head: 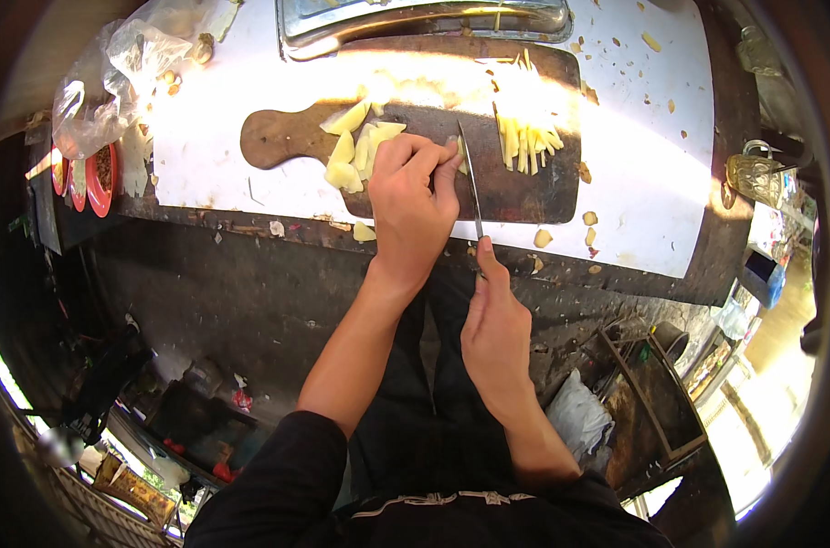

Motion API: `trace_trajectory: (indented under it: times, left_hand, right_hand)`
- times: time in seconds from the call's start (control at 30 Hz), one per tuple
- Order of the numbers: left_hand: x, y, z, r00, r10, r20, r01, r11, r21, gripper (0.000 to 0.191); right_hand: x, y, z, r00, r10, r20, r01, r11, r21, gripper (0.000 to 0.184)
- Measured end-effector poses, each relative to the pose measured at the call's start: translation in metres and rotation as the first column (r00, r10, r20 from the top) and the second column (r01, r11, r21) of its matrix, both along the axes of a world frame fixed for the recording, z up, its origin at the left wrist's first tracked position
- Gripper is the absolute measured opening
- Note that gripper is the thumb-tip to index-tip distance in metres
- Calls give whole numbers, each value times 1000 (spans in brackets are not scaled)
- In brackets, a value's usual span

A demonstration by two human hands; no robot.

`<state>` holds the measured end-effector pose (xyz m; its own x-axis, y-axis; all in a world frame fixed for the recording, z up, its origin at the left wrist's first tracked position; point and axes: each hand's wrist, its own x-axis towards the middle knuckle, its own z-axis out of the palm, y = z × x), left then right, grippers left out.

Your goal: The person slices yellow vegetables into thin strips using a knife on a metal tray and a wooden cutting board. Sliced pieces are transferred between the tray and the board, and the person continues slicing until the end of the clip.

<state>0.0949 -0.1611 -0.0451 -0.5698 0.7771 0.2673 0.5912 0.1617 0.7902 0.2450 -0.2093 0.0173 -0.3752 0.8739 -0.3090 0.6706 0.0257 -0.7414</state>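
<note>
My right hand (497,322) grips the handle of a kitchen knife (472,181), its blade pointing away from me over a wooden cutting board (449,202). Against the left side of the blade, my left hand (415,178) pins a small pale yellow piece, likely potato (462,156), with its fingertips; the hand covers part of it. Several peeled wedges (350,140) lie to the left of that hand, near the board's handle. On the board's right part rests a pile of thin cut sticks (528,140), brightly sunlit at its far end.
Beyond the board stands a shiny metal tray (421,20). Brown peel scraps (585,171) dot the white sheet (648,198) on the table. A clear plastic bag (123,75) and red-rimmed dishes (101,181) are at left. A glass mug (755,175) stands at right. One wedge (363,232) sits near the front edge.
</note>
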Motion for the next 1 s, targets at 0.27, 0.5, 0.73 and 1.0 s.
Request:
trace_trajectory:
  times: [0.27, 0.5, 0.73, 1.0]
  left_hand:
    - [0, 0, 3, 1000, -9, 17, 10, 999, -32, 8]
    - [2, 0, 2, 1000, 21, 12, -21, 1000, -5, 7]
    - [5, -2, -1, 998, 65, 14, -65, 998, 2, 7]
    - [5, -2, -2, 998, 56, 8, -56, 998, 3, 7]
  right_hand:
    - [-1, 2, -8, 986, 58, 159, -72, 994, 85, 60]
    - [6, 16, 1, 988, -156, 12, 156, 988, -22, 48]
    - [-5, 4, 4, 994, -74, -79, 73, 997, -17, 45]
    - [-7, -1, -1, 997, -62, -54, 58, 996, -61, 46]
